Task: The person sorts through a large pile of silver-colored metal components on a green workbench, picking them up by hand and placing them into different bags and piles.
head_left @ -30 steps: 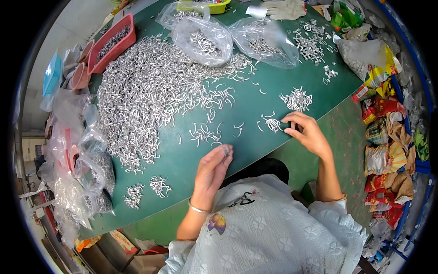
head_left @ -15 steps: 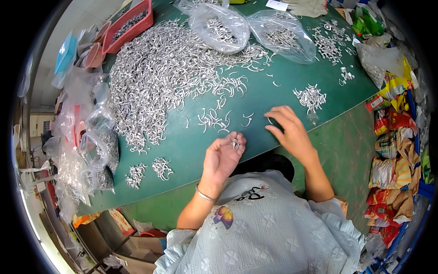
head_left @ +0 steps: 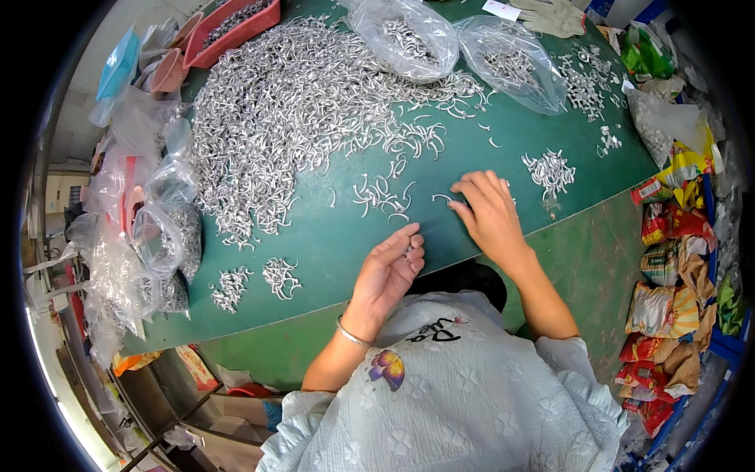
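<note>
My left hand (head_left: 391,267) is turned palm up over the table's near edge, its fingers curled around small silvery metal pieces (head_left: 408,251) that are mostly hidden. Just right of it, my right hand (head_left: 491,219) reaches low over the green table (head_left: 330,267). Its thumb and forefinger close on the end of a thin curved metal piece (head_left: 442,197). Beyond the left hand lies a loose cluster of curved metal pieces (head_left: 381,195). A small pile of similar pieces (head_left: 550,171) rests to the right of my right hand.
A large heap of curved metal pieces (head_left: 275,118) covers the back left. Two clear bags of parts (head_left: 405,39) and a red tray (head_left: 236,35) stand at the back. Small piles (head_left: 281,278) lie front left. Colourful packets (head_left: 664,307) line the right side.
My right hand has moved left and down to the curved piece, its fingers drawing together. The fingers of my left hand have curled further over the pieces in the palm. The view has shifted slightly.
</note>
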`<state>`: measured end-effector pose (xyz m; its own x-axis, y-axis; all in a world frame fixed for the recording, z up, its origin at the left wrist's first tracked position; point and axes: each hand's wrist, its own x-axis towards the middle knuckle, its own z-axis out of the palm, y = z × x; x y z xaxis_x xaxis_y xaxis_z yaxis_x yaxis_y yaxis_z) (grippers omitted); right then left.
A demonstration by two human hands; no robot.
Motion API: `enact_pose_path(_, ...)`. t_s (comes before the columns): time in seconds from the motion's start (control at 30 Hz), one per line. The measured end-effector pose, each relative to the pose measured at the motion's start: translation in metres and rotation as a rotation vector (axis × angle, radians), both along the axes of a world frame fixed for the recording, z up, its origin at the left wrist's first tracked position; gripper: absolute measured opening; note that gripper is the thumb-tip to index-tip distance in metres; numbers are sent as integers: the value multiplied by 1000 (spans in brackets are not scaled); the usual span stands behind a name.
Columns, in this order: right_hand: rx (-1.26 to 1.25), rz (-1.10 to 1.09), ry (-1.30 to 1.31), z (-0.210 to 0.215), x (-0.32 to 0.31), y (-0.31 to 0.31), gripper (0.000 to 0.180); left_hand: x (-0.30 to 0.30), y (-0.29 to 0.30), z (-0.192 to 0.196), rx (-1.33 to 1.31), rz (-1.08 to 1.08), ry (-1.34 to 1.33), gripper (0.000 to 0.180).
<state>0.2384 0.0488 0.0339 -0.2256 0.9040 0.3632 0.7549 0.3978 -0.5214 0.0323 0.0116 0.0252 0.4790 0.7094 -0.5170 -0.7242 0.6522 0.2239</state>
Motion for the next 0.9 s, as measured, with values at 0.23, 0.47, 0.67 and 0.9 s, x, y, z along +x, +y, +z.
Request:
enact_pose_path(0.23,3,-78,-128,0,9,14,11,-9,-3,2,36,19,42,25)
enact_pose_path(0.47,48,-96,-106,24,5,-2,14,-18,-6,-9,70,19,-21,28)
enact_pose_path(0.67,-82,14,-110,5,-14,-5,12,-17,-5,7,18,57,5,42)
enact_pose_path(0.9,-290,121,409,14,-50,0,9,-22,-9,14,-19,134,3,46)
